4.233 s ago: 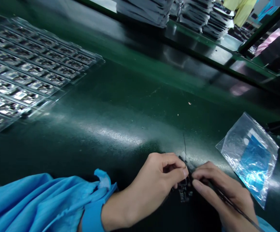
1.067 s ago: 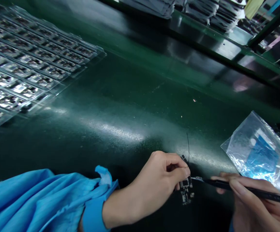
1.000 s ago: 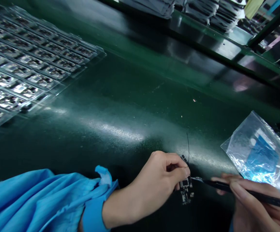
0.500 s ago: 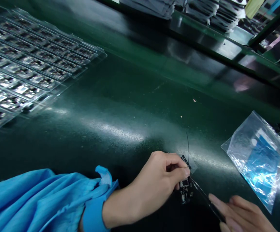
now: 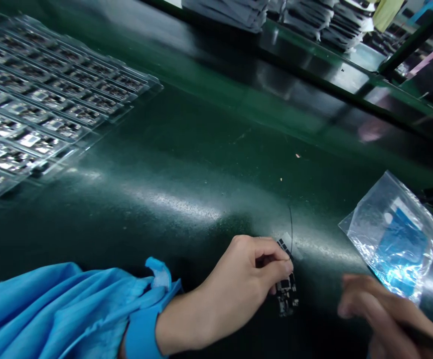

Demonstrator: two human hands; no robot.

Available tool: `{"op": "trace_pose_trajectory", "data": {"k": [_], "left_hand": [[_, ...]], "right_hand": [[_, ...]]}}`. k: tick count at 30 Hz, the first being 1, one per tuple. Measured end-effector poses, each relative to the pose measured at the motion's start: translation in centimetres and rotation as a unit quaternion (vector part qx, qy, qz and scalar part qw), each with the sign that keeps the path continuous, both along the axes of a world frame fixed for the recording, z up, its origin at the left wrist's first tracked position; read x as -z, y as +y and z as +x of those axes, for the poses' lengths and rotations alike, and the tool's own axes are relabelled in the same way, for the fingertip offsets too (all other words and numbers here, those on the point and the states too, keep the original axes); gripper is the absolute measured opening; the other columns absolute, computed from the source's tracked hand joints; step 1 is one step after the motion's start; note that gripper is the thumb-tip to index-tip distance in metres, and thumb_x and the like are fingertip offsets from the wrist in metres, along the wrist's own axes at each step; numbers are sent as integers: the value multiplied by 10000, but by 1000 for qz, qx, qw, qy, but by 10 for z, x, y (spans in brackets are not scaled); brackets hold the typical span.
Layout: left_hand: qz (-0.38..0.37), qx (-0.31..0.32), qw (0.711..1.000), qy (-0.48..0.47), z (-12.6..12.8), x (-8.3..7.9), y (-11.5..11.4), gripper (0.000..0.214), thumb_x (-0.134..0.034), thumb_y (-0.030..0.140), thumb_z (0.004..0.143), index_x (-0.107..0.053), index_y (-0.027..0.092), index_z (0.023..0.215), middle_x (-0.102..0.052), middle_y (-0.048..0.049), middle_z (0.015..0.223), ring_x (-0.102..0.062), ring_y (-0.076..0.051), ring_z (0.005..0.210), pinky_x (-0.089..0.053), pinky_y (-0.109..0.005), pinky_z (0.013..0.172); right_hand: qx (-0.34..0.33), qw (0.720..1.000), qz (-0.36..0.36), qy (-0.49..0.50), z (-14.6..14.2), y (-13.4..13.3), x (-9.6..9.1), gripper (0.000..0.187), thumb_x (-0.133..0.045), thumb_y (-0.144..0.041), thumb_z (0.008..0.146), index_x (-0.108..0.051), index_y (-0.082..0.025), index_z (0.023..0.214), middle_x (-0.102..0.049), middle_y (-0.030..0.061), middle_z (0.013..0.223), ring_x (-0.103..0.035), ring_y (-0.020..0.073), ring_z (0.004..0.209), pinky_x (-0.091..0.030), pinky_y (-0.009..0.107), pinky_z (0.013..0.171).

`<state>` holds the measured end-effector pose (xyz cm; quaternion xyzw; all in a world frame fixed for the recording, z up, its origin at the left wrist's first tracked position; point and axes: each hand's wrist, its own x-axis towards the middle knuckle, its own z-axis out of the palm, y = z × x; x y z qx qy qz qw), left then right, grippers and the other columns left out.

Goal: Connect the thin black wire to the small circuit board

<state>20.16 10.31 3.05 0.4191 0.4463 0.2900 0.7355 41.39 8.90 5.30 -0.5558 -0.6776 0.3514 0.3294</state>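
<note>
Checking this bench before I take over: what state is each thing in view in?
Left hand: pinching the board.
Small dark circuit board: held, thin black wire rising from it.
Right hand: apart from the board, holding the tool.
Slim black tool: gripped, tip hidden.
Clear plastic bag: lying flat, blue item inside.
Clear plastic tray: loaded with rows of boards.
Blue cloth sleeve: bunched above the left wrist.

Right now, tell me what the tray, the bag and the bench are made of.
The tray looks like clear moulded plastic, its rim see-through. The bag seems thin clear plastic, crinkled and glinting. The bench: glossy green, perhaps vinyl, mirroring light.
</note>
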Motion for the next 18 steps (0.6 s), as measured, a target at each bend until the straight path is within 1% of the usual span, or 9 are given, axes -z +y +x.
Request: {"op": "trace_pose_trajectory", "data": {"k": [2, 3, 6, 8, 10, 14, 16, 18], "left_hand": [[3, 0, 1000, 3, 0, -1, -1, 208, -521, 238, 820, -592, 126, 659, -500, 25, 617, -468, -84, 580, -376, -186, 547], [6, 0, 1000, 6, 0, -1, -1, 207, -517, 236, 818, -591, 127, 659, -498, 24, 608, -464, -85, 574, -372, -188, 541], [23, -1, 1000, 10, 1, -1, -1, 197, -509, 226, 811, -588, 128, 659, -501, 25, 593, -451, -84, 556, -357, -191, 523], [33, -1, 999, 19, 1, 0, -1, 194, -507, 217, 808, -591, 128, 657, -507, 24, 594, -449, -84, 552, -352, -193, 519], [39, -5, 999, 27, 1, 0, -1, 190, -507, 202, 805, -595, 127, 654, -515, 24, 598, -452, -83, 555, -350, -193, 520], [35, -5, 999, 30, 1, 0, -2, 182, -510, 162, 795, -585, 126, 632, -503, 32, 581, -443, -77, 545, -342, -188, 516], [26, -1, 999, 30, 2, 0, -2, 182, -513, 170, 799, -585, 128, 637, -509, 29, 588, -450, -81, 550, -345, -191, 516], [22, 1, 999, 30, 3, -1, -3, 190, -510, 185, 809, -586, 130, 644, -521, 23, 606, -462, -89, 564, -352, -196, 523]], "right_hand": [[-57, 998, -33, -8, -19, 4, -3, 268, -581, -286, 837, -601, -233, 575, -549, -35, 518, -560, 108, 485, -458, 156, 456], [-77, 995, -58, -11, -27, 5, -3, 283, -540, -278, 867, -581, -219, 593, -526, -35, 533, -534, 101, 487, -435, 163, 458], [-112, 986, -124, -12, -40, 7, 1, 291, -498, -303, 897, -549, -192, 633, -520, -24, 605, -502, 106, 533, -389, 199, 489], [-125, 982, -141, -7, -41, 8, 4, 282, -511, -299, 891, -547, -184, 635, -549, -12, 646, -522, 122, 580, -376, 220, 510], [-127, 981, -144, -3, -40, 8, 6, 274, -516, -285, 888, -555, -181, 638, -561, -4, 662, -531, 133, 604, -363, 234, 516], [-133, 982, -132, -11, -39, 7, 9, 222, -509, -247, 889, -598, -180, 697, -542, -8, 637, -512, 129, 579, -344, 241, 505], [-136, 985, -108, -21, -40, 6, 10, 215, -504, -219, 884, -586, -179, 689, -531, -10, 621, -498, 125, 559, -340, 238, 490], [-138, 988, -67, -30, -42, 5, 11, 198, -498, -180, 871, -557, -178, 682, -513, -14, 610, -471, 115, 525, -339, 229, 470]]}}
